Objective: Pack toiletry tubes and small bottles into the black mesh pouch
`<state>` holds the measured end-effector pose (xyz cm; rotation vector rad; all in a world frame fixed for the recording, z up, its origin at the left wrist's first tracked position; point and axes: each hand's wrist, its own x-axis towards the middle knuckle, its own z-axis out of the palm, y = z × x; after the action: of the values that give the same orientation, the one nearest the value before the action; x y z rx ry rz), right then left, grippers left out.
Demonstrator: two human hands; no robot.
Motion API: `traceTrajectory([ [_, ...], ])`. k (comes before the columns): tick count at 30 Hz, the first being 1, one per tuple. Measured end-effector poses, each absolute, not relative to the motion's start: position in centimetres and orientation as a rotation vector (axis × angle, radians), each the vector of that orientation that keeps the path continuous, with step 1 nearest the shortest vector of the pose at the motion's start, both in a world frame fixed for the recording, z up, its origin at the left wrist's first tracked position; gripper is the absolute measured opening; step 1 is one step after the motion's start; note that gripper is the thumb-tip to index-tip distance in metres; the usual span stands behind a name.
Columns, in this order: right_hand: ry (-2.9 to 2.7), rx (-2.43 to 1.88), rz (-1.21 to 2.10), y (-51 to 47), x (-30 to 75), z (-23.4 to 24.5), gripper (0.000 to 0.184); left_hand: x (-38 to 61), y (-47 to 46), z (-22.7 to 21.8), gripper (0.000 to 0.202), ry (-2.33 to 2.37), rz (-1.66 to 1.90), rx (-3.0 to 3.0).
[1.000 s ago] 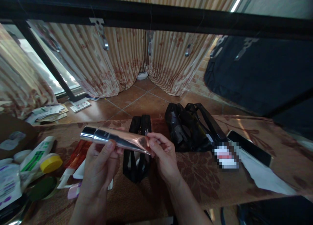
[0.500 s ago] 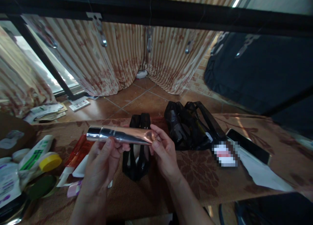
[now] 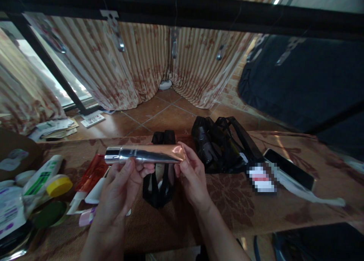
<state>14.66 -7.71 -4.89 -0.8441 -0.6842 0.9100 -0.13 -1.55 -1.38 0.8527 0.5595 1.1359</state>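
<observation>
A shiny rose-gold cosmetic tube (image 3: 155,153) with a silver cap lies level across both hands, cap to the left. My left hand (image 3: 123,183) is closed round its cap half, thumb in front and fingers beneath. The flat crimped end is pinched by my right hand (image 3: 193,174). Behind and below the tube, a small black mesh pouch (image 3: 159,193) rests on the brown patterned cloth (image 3: 227,204); the tube and fingers hide part of it. To the right sits a larger black mesh bag (image 3: 218,147) with dark items inside.
At left stand several toiletries: a white-and-green tube (image 3: 44,175), a yellow-capped container (image 3: 59,186), a red bottle (image 3: 92,174) and a dark green lid (image 3: 49,214). A phone (image 3: 290,168) and a white sheet (image 3: 309,196) lie at right. Striped curtains (image 3: 142,64) hang beyond.
Both hands have shifted the tube slightly right and turned it nearly level. At the right, the white sheet has lifted or folded into a narrower shape.
</observation>
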Motion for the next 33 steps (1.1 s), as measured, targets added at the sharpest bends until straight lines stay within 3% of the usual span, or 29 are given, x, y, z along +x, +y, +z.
traceTrajectory([
  [19,-0.635,-0.822,0.904,-7.6,14.6,-5.0,0.048,-0.3,-0.8,-1.1,0.034,0.481,1.199,0.771],
  [24,-0.628,-0.839,0.895,-7.5,14.6,-5.0,0.047,-0.3,-0.7,-1.0,0.026,0.533,1.281,0.724],
  [33,-0.51,-0.847,0.962,-7.4,14.9,-4.7,0.044,-0.4,-0.5,-1.4,0.039,0.677,1.255,0.773],
])
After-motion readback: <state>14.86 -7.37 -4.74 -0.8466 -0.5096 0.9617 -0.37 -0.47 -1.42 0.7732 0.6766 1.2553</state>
